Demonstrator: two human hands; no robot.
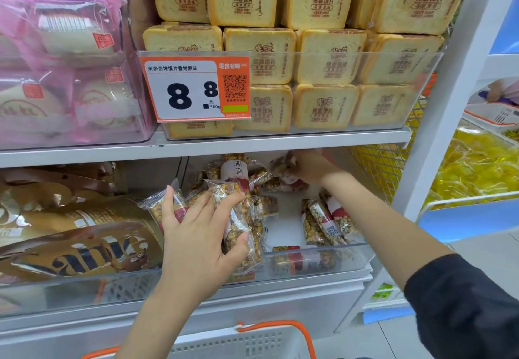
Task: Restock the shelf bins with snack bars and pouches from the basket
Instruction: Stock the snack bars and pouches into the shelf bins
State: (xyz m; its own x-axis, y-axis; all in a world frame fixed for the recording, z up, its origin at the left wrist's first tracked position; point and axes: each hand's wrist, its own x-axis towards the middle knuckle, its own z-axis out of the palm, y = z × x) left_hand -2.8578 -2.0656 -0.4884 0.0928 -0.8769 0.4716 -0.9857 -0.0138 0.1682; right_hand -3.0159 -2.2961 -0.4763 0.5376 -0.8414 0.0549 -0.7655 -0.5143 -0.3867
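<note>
A clear bin on the lower shelf holds several clear-wrapped grain bars with red bands. My left hand grips a bundle of these bars at the bin's front left, over its rim. Deep at the back of the bin, under the upper shelf, my right hand holds another bar. The white basket with orange handle sits below, at the bottom edge of the view.
A gold snack bag fills the bin to the left. Above, toast-shaped packs and pink packs sit in clear bins behind a price tag. Yellow packs lie in a bin to the right, past a white upright.
</note>
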